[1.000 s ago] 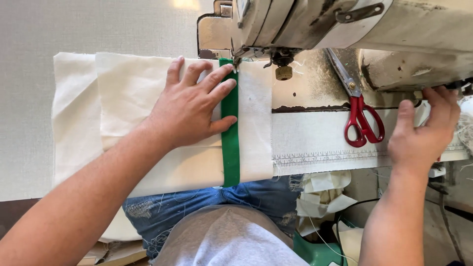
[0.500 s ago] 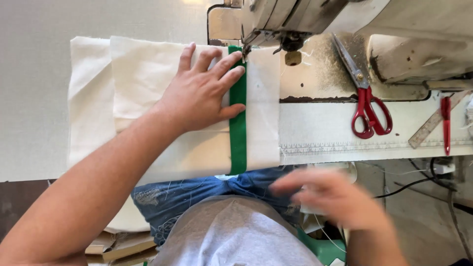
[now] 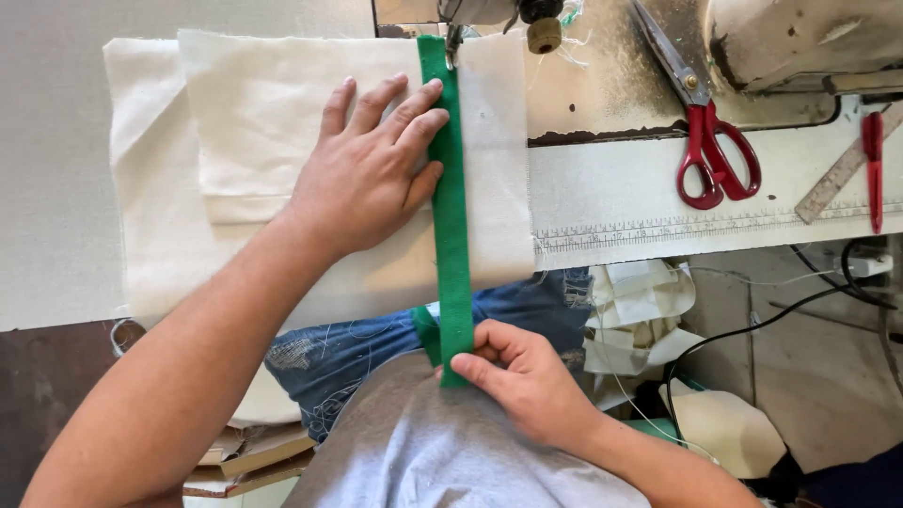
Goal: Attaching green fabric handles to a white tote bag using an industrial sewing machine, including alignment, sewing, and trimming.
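Note:
My left hand [image 3: 369, 171] lies flat on folded cream fabric [image 3: 254, 160], fingers spread, fingertips touching a green strip [image 3: 450, 198] that runs down the cloth from under the sewing machine's needle foot [image 3: 453, 36]. My right hand [image 3: 519, 374] pinches the lower end of the green strip near my body, below the table edge. The strip's near end hangs past the cloth over my lap.
Red-handled scissors [image 3: 707, 141] lie on the machine bed to the right. A red pen [image 3: 873, 169] and a metal ruler [image 3: 842, 174] sit at far right. Fabric scraps [image 3: 640, 315] and black cables [image 3: 752, 329] hang below the table edge.
My right hand left the machine's right side, swept down and left, and took hold of the green strip's lower end. The view shifted closer; the left hand stayed on the cloth.

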